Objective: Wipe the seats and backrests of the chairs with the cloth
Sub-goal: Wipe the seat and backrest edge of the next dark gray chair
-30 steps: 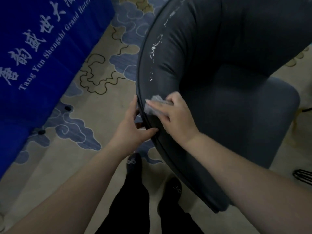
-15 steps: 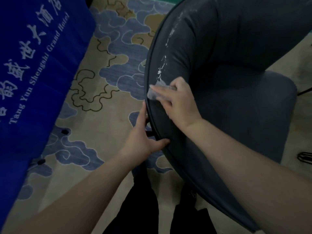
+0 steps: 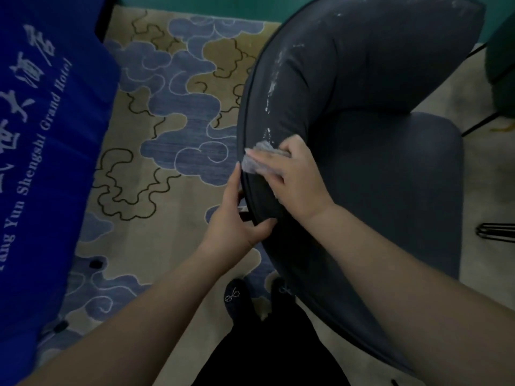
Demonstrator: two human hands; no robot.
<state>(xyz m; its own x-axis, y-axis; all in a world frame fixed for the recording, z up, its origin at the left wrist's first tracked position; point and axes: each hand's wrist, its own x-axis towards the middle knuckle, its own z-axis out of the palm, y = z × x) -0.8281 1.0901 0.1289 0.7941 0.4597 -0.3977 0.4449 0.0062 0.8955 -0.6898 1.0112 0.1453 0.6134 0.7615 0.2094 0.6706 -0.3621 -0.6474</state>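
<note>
Small crumpled grey cloth (image 3: 257, 160) lies on the curved backrest of the dark grey upholstered chair (image 3: 370, 168), near its outer piped edge, below a streak of white flecks (image 3: 274, 82). Right hand (image 3: 295, 176) presses it flat, fingers extended. Left hand (image 3: 237, 218) grips the backrest rim just beside the cloth, thumb on the inner face. Left of the chair: cloud-patterned carpet (image 3: 172, 129), then blue lettered fabric (image 3: 41, 135).

Your right hand (image 3: 295, 176) presses the grey cloth (image 3: 257, 157) flat against the curved backrest (image 3: 348, 68) of the dark chair (image 3: 395, 174), just below a streak of white smears (image 3: 274, 79). Your left hand (image 3: 237, 221) grips the backrest's near left edge, above the cloud-patterned carpet (image 3: 172, 129).
</note>
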